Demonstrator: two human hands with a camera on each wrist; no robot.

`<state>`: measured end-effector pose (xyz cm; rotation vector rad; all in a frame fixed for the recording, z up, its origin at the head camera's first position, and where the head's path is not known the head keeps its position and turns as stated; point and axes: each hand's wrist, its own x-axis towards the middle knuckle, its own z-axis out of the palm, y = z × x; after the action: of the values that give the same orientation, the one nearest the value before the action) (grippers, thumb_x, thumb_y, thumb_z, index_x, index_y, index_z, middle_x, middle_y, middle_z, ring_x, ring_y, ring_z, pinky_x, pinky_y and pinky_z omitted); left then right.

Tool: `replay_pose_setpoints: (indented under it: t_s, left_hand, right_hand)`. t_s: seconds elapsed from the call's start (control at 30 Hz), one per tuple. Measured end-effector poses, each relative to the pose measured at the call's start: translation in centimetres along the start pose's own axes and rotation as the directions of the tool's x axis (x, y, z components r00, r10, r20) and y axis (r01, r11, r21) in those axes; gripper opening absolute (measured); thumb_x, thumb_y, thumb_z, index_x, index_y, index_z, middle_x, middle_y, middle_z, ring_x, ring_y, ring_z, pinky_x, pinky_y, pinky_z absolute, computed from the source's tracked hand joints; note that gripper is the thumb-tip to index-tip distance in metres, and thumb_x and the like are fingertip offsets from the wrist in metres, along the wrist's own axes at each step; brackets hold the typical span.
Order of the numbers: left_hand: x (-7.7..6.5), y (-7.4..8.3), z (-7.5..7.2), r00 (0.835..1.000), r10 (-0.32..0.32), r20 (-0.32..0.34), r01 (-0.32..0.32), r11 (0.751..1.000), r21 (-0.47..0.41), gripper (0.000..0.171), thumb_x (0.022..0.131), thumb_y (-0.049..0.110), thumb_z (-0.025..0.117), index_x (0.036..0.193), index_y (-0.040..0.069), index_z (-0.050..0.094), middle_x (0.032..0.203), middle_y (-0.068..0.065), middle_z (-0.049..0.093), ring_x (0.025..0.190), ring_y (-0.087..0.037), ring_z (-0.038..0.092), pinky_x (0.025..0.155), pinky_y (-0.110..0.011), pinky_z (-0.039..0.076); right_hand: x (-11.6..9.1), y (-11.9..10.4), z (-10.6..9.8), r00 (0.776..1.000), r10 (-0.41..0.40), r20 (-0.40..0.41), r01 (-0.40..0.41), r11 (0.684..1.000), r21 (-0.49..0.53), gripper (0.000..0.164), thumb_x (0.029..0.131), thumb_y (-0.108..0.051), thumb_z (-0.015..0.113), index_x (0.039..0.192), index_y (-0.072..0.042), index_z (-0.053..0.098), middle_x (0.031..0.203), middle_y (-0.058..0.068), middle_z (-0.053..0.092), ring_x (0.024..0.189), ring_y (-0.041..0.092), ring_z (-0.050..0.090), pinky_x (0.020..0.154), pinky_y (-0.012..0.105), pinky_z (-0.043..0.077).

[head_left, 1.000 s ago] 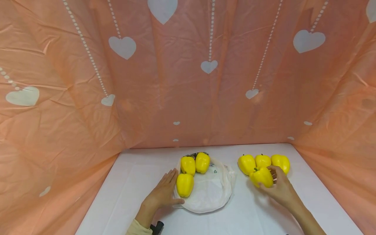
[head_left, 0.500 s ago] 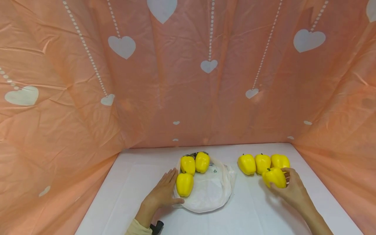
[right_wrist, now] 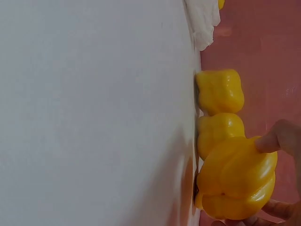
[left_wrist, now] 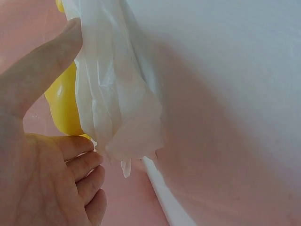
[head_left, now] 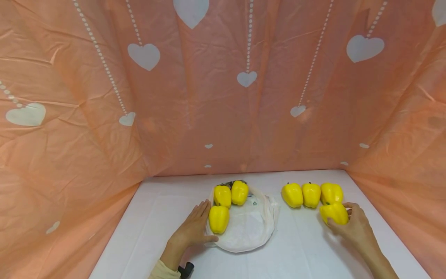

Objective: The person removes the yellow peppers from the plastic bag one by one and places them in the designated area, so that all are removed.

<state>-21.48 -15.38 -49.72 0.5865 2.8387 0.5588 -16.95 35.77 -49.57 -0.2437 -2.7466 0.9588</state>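
Note:
My right hand (head_left: 357,224) holds a yellow bell pepper (head_left: 333,214) between thumb and fingers, just in front of the right end of a row of three others. In the right wrist view the held pepper (right_wrist: 237,179) partly covers that row. A white bag (head_left: 244,247) lies mid-table with its round mouth facing up. Three yellow bell peppers (head_left: 219,219) sit on its left side. Along that side lies my left hand (head_left: 193,226), fingers extended and thumb at the rim. Up close in the left wrist view, the bag's wrinkled wall (left_wrist: 113,94) is beside the thumb and fingertips.
The row of bell peppers (head_left: 311,194) stands to the right of the bag, near the back of the white table (head_left: 146,228). A peach curtain with white hearts (head_left: 223,128) encloses the back and both sides. A black object (head_left: 186,270) is at my left wrist.
My right hand has carried the bell pepper rightward, from the front of the row's left and middle to its right end. The left hand and the bag have stayed put.

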Motion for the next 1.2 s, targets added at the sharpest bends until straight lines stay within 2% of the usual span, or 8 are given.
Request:
replay_pose_setpoints:
  t_s: [0.4,0.73,0.87,1.03,1.2]
  left_hand:
    - [0.07,-0.03,0.05,1.000,-0.005,0.009,0.005,1.000,0.005,0.124,0.084,0.051,0.090,0.168,-0.005,0.019,0.178,-0.021,0.015,0.165,-0.036,0.015,0.136,-0.054,0.011]
    - [0.06,-0.05,0.02,1.000,0.002,0.002,-0.002,1.000,-0.003,0.124,0.083,0.049,0.091,0.168,-0.006,0.020,0.178,-0.022,0.015,0.166,-0.036,0.015,0.136,-0.053,0.012]
    - [0.06,-0.11,0.00,1.000,0.004,-0.001,-0.004,1.000,-0.011,0.124,0.083,0.048,0.092,0.168,-0.007,0.020,0.178,-0.022,0.015,0.165,-0.037,0.016,0.136,-0.054,0.012]
    - [0.05,-0.19,0.02,1.000,0.006,0.001,-0.006,1.000,-0.019,0.124,0.083,0.048,0.092,0.168,-0.007,0.020,0.178,-0.023,0.016,0.165,-0.037,0.016,0.136,-0.054,0.013]
    - [-0.04,-0.11,-0.08,1.000,0.013,0.001,-0.013,1.000,-0.016,0.124,0.083,0.048,0.091,0.168,-0.007,0.020,0.177,-0.023,0.016,0.165,-0.038,0.017,0.136,-0.055,0.013]
  right_hand:
    - [0.36,0.20,-0.35,0.997,0.082,0.005,-0.082,0.996,-0.043,0.091,0.088,-0.039,0.085,0.141,0.017,0.038,0.116,0.036,0.053,0.100,0.045,0.057,0.073,0.040,0.045]
    - [0.78,0.22,-0.35,0.993,0.116,-0.012,-0.117,0.991,-0.066,0.089,0.089,-0.039,0.084,0.140,0.018,0.039,0.112,0.035,0.052,0.098,0.044,0.055,0.069,0.040,0.044]
    - [0.95,0.06,-0.41,0.992,0.126,-0.007,-0.126,0.989,-0.076,0.089,0.091,-0.041,0.081,0.142,0.018,0.038,0.115,0.037,0.051,0.100,0.047,0.055,0.071,0.046,0.047]
    - [0.98,0.06,-0.54,0.993,0.114,0.010,-0.112,0.989,-0.098,0.088,0.095,-0.043,0.076,0.143,0.020,0.037,0.119,0.042,0.049,0.104,0.053,0.054,0.076,0.058,0.051]
    - [0.97,0.10,-0.70,0.994,0.105,0.026,-0.102,0.988,-0.112,0.090,0.097,-0.046,0.073,0.144,0.021,0.035,0.121,0.043,0.048,0.108,0.055,0.053,0.079,0.064,0.051]
